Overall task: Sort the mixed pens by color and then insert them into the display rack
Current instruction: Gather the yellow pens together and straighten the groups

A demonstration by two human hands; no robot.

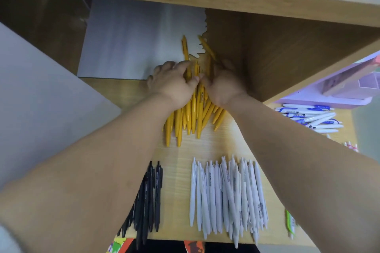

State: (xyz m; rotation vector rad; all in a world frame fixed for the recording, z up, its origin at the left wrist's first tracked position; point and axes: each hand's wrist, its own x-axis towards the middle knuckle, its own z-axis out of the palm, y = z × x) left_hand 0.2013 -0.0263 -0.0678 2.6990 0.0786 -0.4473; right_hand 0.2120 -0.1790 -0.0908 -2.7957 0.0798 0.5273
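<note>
A heap of several yellow pens (192, 117) lies in the middle of the wooden table (178, 152), tips pointing toward me. My left hand (172, 82) and my right hand (223, 83) both curl round the far end of this heap, thumbs nearly meeting. Two more yellow pens (185, 47) stick out beyond my fingers. Nearer to me lie a row of several white pens (228, 195) and a row of several black pens (149, 197), partly hidden under my left forearm.
White pens with blue print (308, 116) are piled at the right, by a purple box (339, 92). A green and white pen (290, 222) lies at the near right edge. A grey sheet (133, 37) and a wooden shelf wall (287, 51) stand behind the hands.
</note>
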